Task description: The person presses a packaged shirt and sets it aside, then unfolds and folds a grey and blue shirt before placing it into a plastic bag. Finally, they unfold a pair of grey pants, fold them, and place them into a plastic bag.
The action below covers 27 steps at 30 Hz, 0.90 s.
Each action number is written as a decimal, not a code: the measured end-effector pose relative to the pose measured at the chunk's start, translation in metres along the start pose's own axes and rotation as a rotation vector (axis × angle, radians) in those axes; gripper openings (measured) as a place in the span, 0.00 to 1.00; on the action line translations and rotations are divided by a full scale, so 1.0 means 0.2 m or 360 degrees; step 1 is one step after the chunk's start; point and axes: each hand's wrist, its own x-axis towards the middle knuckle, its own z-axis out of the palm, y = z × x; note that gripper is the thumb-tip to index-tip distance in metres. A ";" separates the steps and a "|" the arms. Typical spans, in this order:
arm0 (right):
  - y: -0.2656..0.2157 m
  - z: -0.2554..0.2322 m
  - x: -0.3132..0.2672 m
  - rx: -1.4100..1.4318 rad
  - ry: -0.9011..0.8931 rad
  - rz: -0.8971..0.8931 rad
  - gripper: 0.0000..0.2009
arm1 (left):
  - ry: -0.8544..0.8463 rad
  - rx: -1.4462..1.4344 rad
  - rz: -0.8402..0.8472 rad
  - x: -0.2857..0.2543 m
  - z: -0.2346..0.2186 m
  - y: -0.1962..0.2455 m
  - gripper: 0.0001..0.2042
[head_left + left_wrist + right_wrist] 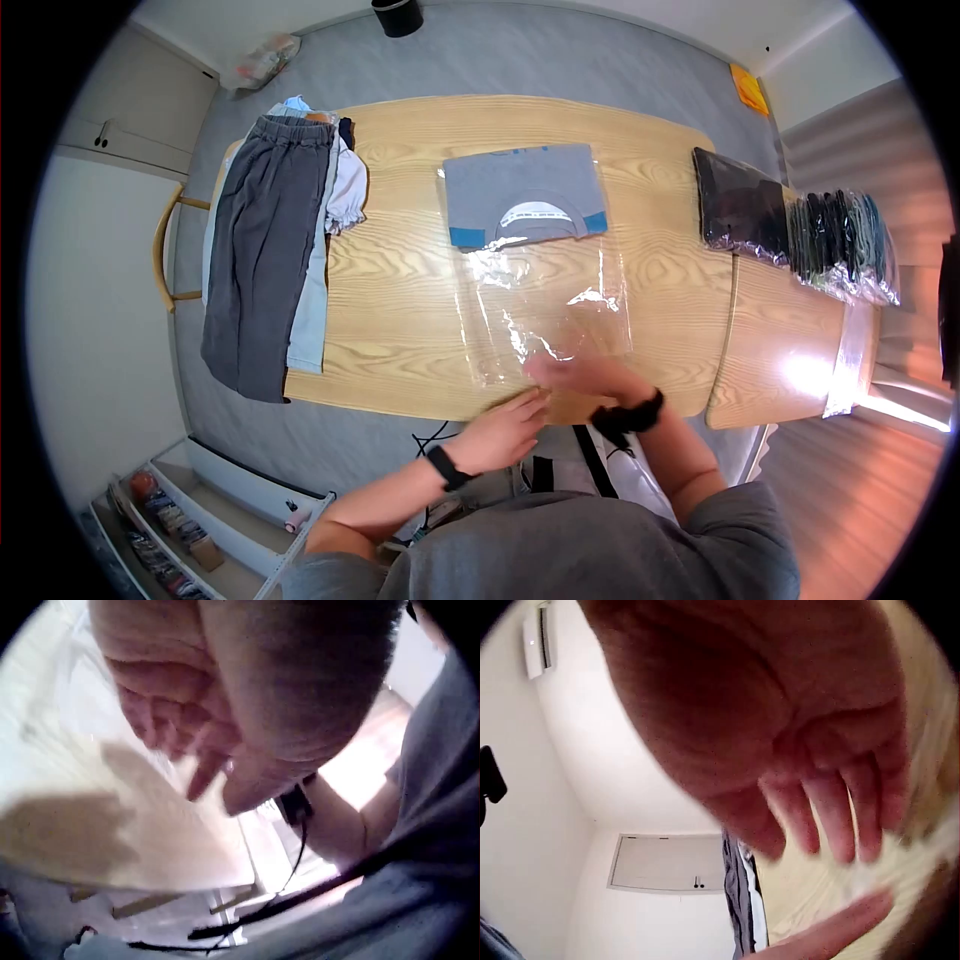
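Note:
A folded grey shirt (520, 190) with blue patches lies at the table's middle, its white neckline facing the person. Clear plastic bag film (545, 310) shows around it and stretches toward the near edge. By that edge, the left hand (505, 432) has bent fingers; in the left wrist view, the left hand (247, 690) shows a gap between thumb and forefinger. Blurred, the right hand (585, 378) is over the bag's near end, close to the left fingertips. Its fingers hang loosely apart in the right wrist view, where the right hand (757, 712) shows nothing held.
Dark trousers (265, 250) lie over other clothes on the table's left, beside a white ruffled garment (347, 188). At the right are a dark packed garment (740, 205) and a row of bagged clothes (840, 235). A chair (165, 250) stands left; a shelf unit (215, 515) is below left.

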 end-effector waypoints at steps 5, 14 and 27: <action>-0.17 -0.55 -0.21 0.0981 0.0010 0.0636 0.09 | 0.0794 -0.0685 -0.0929 -0.03 -0.33 -0.25 0.12; 0.38 -0.70 0.34 0.0433 0.1513 0.0935 0.25 | 0.0919 -0.1487 -0.1630 0.33 -0.59 -0.84 0.22; 0.35 -0.51 0.02 0.1035 0.1216 0.0924 0.17 | 0.0826 -0.1371 -0.1490 0.33 -0.41 -0.76 0.11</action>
